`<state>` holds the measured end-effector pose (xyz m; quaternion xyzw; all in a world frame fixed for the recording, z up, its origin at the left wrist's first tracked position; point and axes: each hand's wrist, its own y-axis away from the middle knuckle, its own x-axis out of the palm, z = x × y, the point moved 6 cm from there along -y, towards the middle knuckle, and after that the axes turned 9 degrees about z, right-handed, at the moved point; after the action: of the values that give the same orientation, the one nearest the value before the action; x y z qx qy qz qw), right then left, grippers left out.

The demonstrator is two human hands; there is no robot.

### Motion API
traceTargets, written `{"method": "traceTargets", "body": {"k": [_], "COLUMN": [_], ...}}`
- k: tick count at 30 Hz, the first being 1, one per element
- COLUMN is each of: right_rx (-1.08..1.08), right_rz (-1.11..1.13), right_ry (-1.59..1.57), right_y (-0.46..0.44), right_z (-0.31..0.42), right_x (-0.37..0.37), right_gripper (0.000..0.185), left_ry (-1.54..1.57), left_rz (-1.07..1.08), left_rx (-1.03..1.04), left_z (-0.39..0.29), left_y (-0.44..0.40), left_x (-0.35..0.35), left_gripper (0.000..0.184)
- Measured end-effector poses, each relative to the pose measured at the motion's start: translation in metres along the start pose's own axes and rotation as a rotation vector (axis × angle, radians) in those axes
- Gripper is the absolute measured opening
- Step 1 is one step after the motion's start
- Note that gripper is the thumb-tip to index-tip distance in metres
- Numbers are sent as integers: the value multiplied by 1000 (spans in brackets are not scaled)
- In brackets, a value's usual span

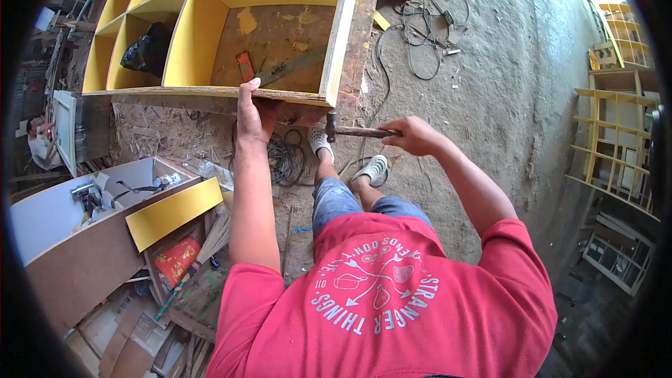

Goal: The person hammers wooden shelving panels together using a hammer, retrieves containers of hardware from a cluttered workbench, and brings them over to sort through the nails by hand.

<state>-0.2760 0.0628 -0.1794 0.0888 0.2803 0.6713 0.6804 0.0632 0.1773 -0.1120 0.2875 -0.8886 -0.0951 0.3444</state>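
Observation:
In front of me lies a shelf unit with yellow inner walls and several compartments. My left hand grips its near edge board, thumb on top and the other fingers hidden underneath. My right hand is closed round the wooden handle of a hammer. The hammer's head is just below the near right corner of the unit; whether it touches cannot be made out. Inside the nearest large compartment lies a tool with a red-orange handle and a flat blade. A black plastic bag sits in a neighbouring compartment.
Tangled cables lie on the dusty ground at the upper right, and a coil lies below the unit. A box, a yellow board and wood scraps crowd the left. Another person works at far left. Lattice frames stand right.

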Motion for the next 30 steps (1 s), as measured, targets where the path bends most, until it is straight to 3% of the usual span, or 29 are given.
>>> {"method": "traceTargets", "body": {"k": [2,4,6,7,10,11,15,16,17,20,22,24,26,27,28,30], "right_rx": [59,-110,-50,96,-94,-54,218,29,17,38,28,111,199,217,240,283], "right_rz": [-22,201,204,-140,-187,-75,-145,-237,-240,-178,-145,-153,-212,-266,-323,-454], "right_ry": [20,141,102,-38,38,91,24,-11,-51,-100,-144,-165,-196,-188,-182,-188], "right_y": [6,11,8,7,4,3,7,1,5,25,39,54,64,70,73,77], "right_z": [12,29,28,13,25,21,27,8,5,26,33,37,25,26,27,25], "right_x": [17,35,18,2,29,32,10,28,39,36,32,30,32,30,29,29], "right_gripper": [43,39,38,39,42,45,48,48,48,44,43,43,44,44,43,42], "left_ry": [-3,7,-4,-8,-21,-17,0,-2,37,44,25,-204,-699,-979,-1077,-1108], "left_rz": [11,4,-6,-9,1,8,-12,-37,-22,24,0,-273,-344,-529,-660,-542], "left_rx": [-6,-14,-23,-21,38,27,4,12,16,-31,-59,-55,186,524,550,822], "left_z": [-1,1,3,2,0,1,10,8,6,3,2,9,-52,-63,-84,-134], "left_y": [-2,0,0,-1,1,0,-4,-4,-2,4,8,5,41,44,61,64], "left_x": [4,2,-1,-2,6,4,-7,-8,-4,6,3,-39,5,-8,0,-4], "left_gripper": [49,50,52,53,64,64,66,67,52,54,59,89,98,92,85,65]}}
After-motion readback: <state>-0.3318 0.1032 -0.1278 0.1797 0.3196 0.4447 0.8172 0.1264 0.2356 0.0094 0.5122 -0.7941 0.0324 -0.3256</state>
